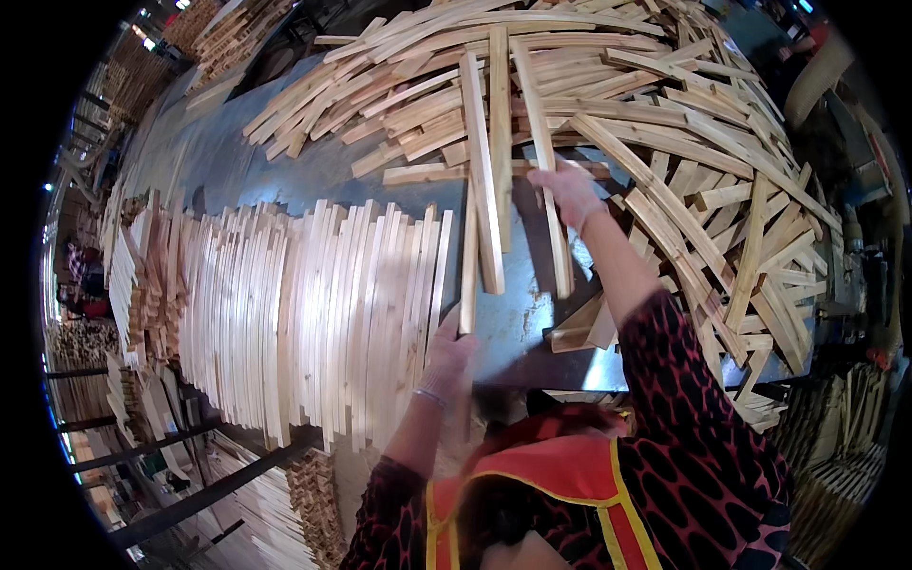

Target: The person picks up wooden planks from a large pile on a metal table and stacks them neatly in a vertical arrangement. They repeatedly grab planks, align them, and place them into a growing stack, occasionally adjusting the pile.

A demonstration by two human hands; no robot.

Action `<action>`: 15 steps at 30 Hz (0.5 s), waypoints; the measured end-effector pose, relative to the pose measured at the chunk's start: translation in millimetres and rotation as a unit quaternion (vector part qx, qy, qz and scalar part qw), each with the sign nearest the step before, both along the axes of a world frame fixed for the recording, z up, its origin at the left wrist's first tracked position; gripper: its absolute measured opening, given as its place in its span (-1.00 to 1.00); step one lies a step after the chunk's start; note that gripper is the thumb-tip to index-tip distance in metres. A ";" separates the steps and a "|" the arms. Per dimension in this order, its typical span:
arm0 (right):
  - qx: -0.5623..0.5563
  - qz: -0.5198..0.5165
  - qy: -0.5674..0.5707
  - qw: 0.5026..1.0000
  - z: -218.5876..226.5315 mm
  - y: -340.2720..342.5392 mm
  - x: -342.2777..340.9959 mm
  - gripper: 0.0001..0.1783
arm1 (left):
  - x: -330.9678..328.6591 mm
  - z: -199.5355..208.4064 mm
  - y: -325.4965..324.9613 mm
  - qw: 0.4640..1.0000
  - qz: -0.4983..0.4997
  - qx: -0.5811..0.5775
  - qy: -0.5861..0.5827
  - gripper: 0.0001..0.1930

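My left hand (448, 359) is closed around the near end of a pale wooden strip (469, 285), which points away from me beside the row of strips. Farther out, my right hand (570, 193) grips another wooden strip (559, 255) about midway along its length. Between the hands, two more strips, a light one (485, 180) and a yellower one (501, 104), lie lengthwise with their far ends on the heap. Left of my left hand, many strips lie side by side in a row (323, 313), their near ends uneven.
A loose heap of crossed wooden strips (608, 114) covers the far and right parts of the metal table (513, 323). Stacked lumber (237, 43) stands at the far left. Dark metal bars (204, 489) and more stacked strips (275, 503) are at the lower left.
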State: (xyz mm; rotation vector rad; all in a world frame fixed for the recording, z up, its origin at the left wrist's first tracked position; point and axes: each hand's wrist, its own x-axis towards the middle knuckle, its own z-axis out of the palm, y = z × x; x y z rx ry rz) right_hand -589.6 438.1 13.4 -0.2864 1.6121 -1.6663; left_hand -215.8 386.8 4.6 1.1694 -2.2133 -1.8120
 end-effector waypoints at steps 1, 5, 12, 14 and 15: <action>-0.017 -0.002 -0.013 1.000 3.3 6.8 34.9 -0.32 | 14.9 7.8 -0.3 0.990 0.059 0.117 0.059 -0.36; -0.001 0.010 -0.095 0.995 27.2 61.0 198.6 0.04 | 85.4 -16.0 14.4 0.988 0.096 0.104 0.062 -0.33; 0.273 0.381 0.251 0.847 -11.0 75.9 322.5 -0.04 | 84.8 50.6 33.9 0.989 -0.036 -0.102 -0.097 -0.10; 0.259 0.500 0.308 0.767 -20.2 54.8 312.0 -0.21 | 91.6 21.4 34.6 0.918 -0.073 -0.387 -0.040 -0.06; 0.237 0.541 0.317 0.742 -10.8 53.1 291.3 -0.32 | 86.6 36.2 31.5 0.923 -0.113 -0.358 -0.086 -0.10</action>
